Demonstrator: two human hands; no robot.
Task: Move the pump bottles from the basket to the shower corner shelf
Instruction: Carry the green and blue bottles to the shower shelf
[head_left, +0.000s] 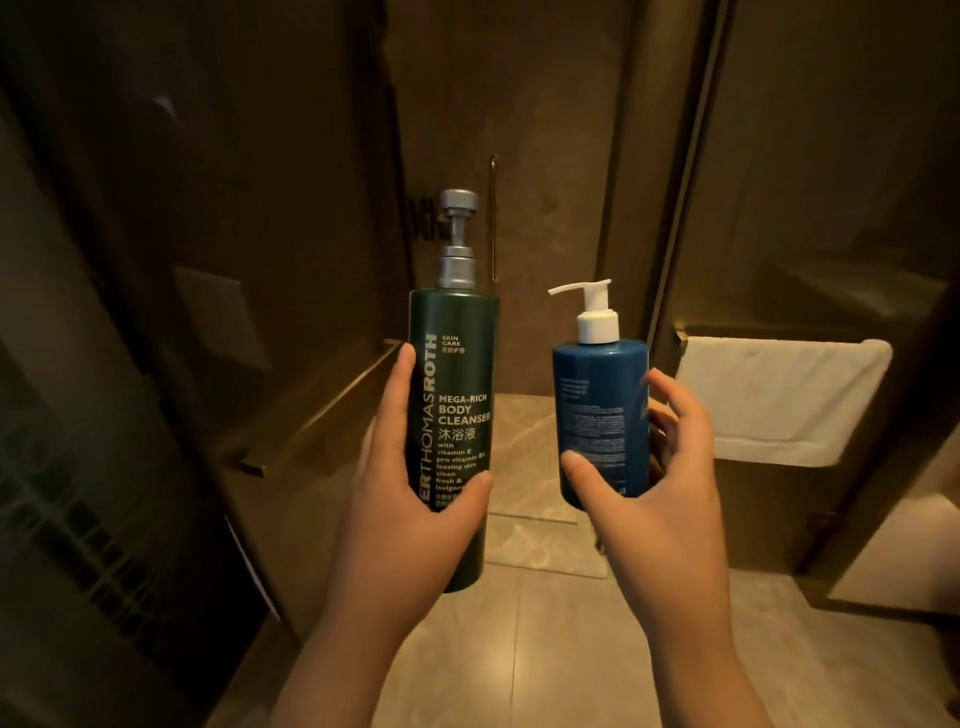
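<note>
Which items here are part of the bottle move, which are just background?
Job:
- green pump bottle, in left hand
- blue pump bottle, in right hand

Background:
- white towel on its rail
- door handle bar
- floor tiles

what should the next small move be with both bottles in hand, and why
Probably step forward into the shower. The left hand grips the green bottle and the right hand the blue bottle, both upright and in the air, and no corner shelf shows yet.
</note>
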